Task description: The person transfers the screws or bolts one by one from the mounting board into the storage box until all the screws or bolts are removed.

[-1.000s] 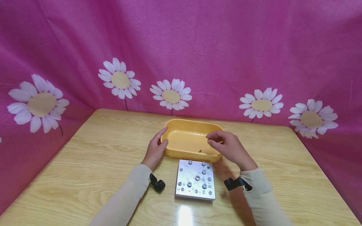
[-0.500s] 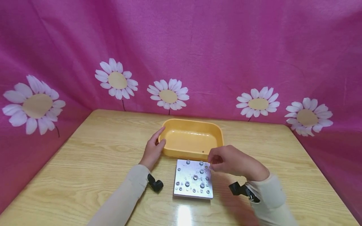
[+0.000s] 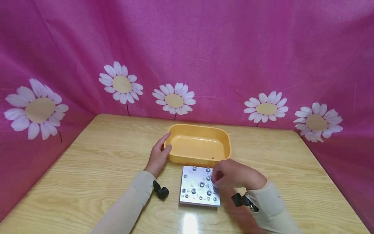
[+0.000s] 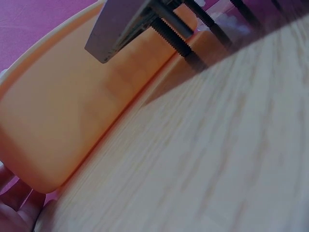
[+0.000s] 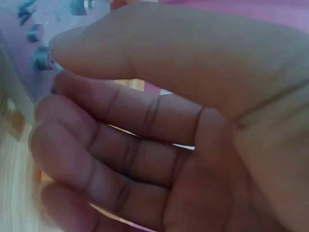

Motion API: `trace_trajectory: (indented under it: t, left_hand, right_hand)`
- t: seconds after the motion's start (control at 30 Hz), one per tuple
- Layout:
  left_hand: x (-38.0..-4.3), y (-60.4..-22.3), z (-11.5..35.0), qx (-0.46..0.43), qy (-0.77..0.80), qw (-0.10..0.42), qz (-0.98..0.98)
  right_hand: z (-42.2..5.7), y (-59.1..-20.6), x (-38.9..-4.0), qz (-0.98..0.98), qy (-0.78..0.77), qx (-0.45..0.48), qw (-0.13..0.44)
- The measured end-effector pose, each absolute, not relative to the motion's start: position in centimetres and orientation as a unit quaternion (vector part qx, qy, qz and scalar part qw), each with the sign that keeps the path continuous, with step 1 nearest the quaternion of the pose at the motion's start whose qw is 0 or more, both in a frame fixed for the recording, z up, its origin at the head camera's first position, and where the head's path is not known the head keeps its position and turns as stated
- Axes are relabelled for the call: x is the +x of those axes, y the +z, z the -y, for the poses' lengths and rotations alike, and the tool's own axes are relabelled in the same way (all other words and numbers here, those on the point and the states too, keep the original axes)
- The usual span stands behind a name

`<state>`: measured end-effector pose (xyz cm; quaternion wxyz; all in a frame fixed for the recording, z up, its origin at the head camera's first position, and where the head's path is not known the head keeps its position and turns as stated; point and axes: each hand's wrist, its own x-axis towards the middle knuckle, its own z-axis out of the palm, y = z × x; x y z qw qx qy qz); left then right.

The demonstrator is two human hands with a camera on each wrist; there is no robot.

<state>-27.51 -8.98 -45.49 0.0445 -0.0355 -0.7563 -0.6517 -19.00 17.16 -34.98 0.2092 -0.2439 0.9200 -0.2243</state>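
The left hand [image 3: 157, 157] holds the left end of a yellow plastic basin [image 3: 187, 160], index finger and thumb at its rim. In the left wrist view its fingers lie against the basin's corner. Just in front stands a square metal plate [image 3: 190, 178] with several socket-head screws. Its threaded screw shanks [image 4: 171, 36] stick out underneath. At the plate's right edge, the right hand [image 3: 238, 175] brings thumb and index fingertip together at a small screw [image 5: 42, 59]; its other fingers are curled. The hand hides that edge of the plate from the head camera.
One small dark piece [image 3: 213, 158] lies inside the basin at its near right. The wooden table [image 3: 111, 152] extends on both sides, with a pink curtain [image 3: 216, 58] printed with daisies behind and beside it. Glare shows before the plate.
My right hand has moved from over the basin's right side down to the plate's right edge. The dark piece in the basin looks shorter and slightly shifted. My left hand stays on the basin.
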Motion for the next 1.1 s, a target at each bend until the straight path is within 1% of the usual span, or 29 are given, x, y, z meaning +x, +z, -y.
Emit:
trace_trajectory:
  t: [0.27, 0.67, 0.87, 1.1]
  left_hand:
    - [-27.57, -45.44, 8.9, -0.039, -0.653, 0.046, 0.755]
    - [-27.62, -45.38, 8.89, -0.036, -0.65, 0.047, 0.758]
    - [-27.62, -45.6, 8.95, -0.041, -0.653, 0.052, 0.754]
    - [-27.45, -45.49, 8.96, -0.046, -0.657, 0.052, 0.751]
  right_hand:
    - [-16.78, -35.51, -19.03, -0.926, -0.21, -0.239, 0.202]
    - [-16.6, -35.65, -19.09, -0.927, -0.21, -0.22, 0.219]
    - [-16.56, -35.76, -19.07, -0.929, -0.196, -0.245, 0.196]
    - [-16.27, -35.67, -18.84, -0.936, -0.182, -0.233, 0.189]
